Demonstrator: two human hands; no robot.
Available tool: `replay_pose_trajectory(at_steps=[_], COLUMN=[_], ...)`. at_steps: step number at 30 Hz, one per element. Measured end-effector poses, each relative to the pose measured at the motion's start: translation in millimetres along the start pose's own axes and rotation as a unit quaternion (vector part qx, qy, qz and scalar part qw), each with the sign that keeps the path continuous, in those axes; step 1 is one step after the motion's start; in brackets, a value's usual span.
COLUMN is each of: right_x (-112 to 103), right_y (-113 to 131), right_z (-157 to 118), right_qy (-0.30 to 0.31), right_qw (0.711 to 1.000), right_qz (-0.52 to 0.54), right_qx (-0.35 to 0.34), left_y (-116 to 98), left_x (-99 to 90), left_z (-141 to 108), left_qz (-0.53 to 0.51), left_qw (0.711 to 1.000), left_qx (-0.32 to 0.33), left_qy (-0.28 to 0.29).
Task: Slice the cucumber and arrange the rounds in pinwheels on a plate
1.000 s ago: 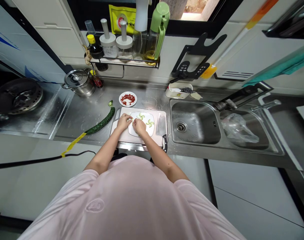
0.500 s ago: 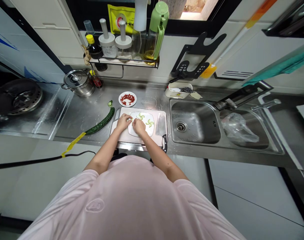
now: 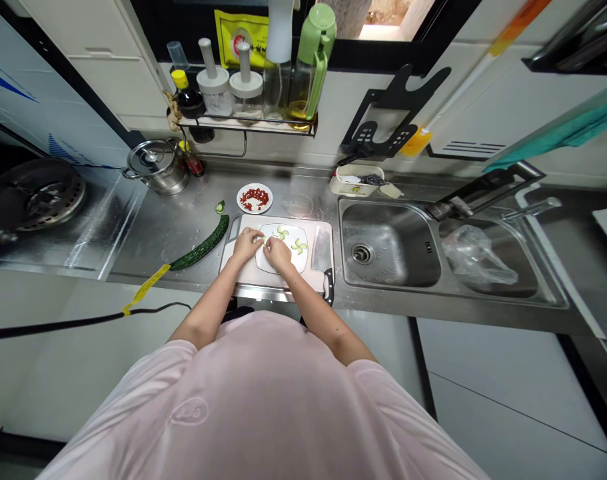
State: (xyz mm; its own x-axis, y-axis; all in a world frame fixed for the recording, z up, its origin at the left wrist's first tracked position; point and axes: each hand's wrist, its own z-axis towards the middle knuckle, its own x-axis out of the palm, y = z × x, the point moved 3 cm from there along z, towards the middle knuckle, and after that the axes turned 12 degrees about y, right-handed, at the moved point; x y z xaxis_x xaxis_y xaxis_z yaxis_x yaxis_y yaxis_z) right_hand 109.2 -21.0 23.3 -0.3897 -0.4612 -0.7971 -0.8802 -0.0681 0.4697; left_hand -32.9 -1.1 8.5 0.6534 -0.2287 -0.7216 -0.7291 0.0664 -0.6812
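My left hand [image 3: 246, 245] and my right hand [image 3: 277, 253] meet above the left part of a white plate [image 3: 294, 263], their fingertips pinched around a thin green cucumber slice [image 3: 263, 239] that is mostly hidden. Other cucumber slices [image 3: 299, 247] lie fanned on the plate, which sits on a white cutting board [image 3: 240, 279]. A cleaver [image 3: 322, 251] lies on the board's right side. Left of the board are a long dark green cucumber [image 3: 200, 244] and a small cut piece [image 3: 220, 207]. Behind the board stands a small plate of chopped red food [image 3: 254, 198].
A steel counter [image 3: 148, 233] runs between a steel pot [image 3: 158, 167] and gas burner [image 3: 33, 193] on the left and a double sink [image 3: 388, 243] on the right. A plastic bag [image 3: 473, 257] lies in the sink. A shelf of bottles [image 3: 246, 127] stands behind.
My hands and the plate stay almost where they were. The whole view shifts by only a few pixels.
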Motion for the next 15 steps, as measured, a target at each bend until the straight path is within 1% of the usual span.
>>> replay_pose_trajectory(at_steps=[8, 15], right_x=[-1.4, -4.0], right_y=[2.7, 5.0], right_z=[-2.1, -4.3], right_qy=[0.01, 0.012], right_qw=[1.0, 1.0], right_qz=[-0.017, -0.02], right_qx=[0.006, 0.015], left_y=[0.9, -1.1], left_x=[1.5, -0.1], left_z=[0.8, -0.1], left_qz=[0.005, 0.011], left_qw=[1.0, 1.0], left_qx=[-0.01, 0.001], left_qy=[0.007, 0.007])
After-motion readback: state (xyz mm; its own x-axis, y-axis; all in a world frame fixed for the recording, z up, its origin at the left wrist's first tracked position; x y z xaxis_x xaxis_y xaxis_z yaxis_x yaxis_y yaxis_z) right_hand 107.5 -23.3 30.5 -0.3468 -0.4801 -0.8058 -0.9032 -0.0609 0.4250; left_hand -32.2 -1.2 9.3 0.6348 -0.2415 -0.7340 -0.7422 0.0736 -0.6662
